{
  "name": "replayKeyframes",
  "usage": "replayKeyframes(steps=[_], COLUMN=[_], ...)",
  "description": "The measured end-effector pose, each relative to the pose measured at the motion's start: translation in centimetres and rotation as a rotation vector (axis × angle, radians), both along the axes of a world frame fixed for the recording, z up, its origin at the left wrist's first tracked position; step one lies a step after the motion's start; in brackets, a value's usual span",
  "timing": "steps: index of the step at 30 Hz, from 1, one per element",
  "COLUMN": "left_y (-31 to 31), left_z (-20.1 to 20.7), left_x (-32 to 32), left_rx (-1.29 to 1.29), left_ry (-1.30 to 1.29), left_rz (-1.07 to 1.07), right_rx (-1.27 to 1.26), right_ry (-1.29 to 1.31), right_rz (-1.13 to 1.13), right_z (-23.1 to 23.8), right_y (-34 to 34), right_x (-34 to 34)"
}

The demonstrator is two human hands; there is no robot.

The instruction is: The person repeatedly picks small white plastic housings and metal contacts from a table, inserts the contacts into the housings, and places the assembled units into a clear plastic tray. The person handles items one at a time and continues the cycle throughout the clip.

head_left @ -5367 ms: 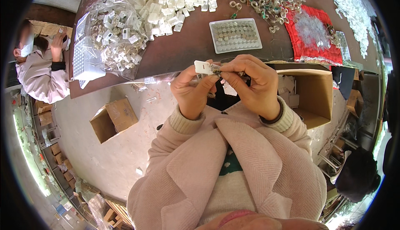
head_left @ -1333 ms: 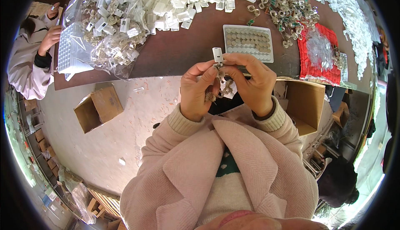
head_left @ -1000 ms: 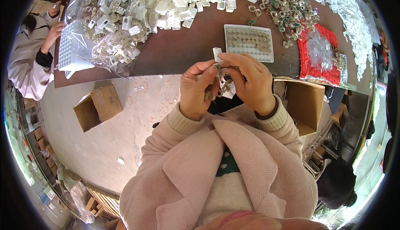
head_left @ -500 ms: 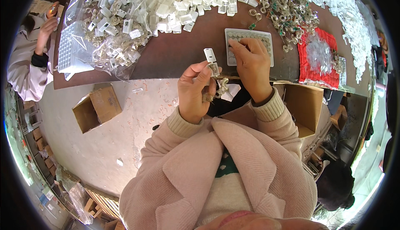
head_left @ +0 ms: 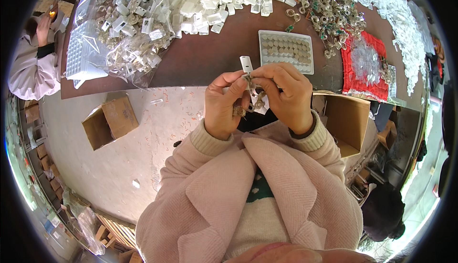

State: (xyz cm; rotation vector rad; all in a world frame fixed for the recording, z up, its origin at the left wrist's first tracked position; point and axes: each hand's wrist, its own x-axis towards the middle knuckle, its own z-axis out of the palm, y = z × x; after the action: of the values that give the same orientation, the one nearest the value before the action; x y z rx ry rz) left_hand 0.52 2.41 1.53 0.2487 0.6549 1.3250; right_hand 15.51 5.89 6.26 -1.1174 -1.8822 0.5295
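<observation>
My left hand (head_left: 221, 104) is closed around a small white plastic battery case (head_left: 245, 63), its lid end sticking up beyond the fingertips. Clear and yellowish coiled wire (head_left: 260, 101) hangs from it by the palm. My right hand (head_left: 292, 98) meets it from the other side, thumb and forefinger pinched against the case's lower half; anything between those fingertips is hidden. Just beyond the right hand lies a shallow white tray (head_left: 262, 48) with rows of round grey button cells (head_left: 286, 48).
White cases (head_left: 205, 5) are heaped at the back, beside a plastic bag (head_left: 136, 39) of cases and wires. Coiled wires (head_left: 329, 10), clear parts (head_left: 391, 15) and a red bag (head_left: 350, 72) lie rightward. Cardboard boxes (head_left: 119, 117) stand below the table. A co-worker (head_left: 36, 67) sits left.
My right hand has moved from the tray of button cells toward me and left, and now touches the case in my left hand. The co-worker's hand at the left has shifted.
</observation>
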Motion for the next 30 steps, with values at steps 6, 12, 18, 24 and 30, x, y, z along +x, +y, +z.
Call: replayKeyframes(steps=[6,12,18,24,30], left_y=[-0.7,-1.1,-2.0,-2.5,-3.1], left_z=[-0.2,0.2,1.3,1.7,2.1], left_x=[-0.3,-0.1,0.4,0.7,1.1], left_rx=[-0.02,-0.018,0.01,-0.015,0.041], left_ry=[-0.067,-0.137,-0.155,-0.199,-0.269], left_rz=[-0.032,-0.05,-0.156,-0.155,-0.176], right_rx=[0.013,0.063,-0.813,-0.316,0.003], right_ry=[-0.045,0.026,0.646,0.591,0.439], right_rz=[0.101,0.078,0.063,0.053,0.319], right_z=[0.8,0.7,0.9,0.2,0.4], right_y=[-1.1,-2.9,-2.1,-3.1,-2.7], right_x=[1.0,0.6,1.3,0.6,1.9])
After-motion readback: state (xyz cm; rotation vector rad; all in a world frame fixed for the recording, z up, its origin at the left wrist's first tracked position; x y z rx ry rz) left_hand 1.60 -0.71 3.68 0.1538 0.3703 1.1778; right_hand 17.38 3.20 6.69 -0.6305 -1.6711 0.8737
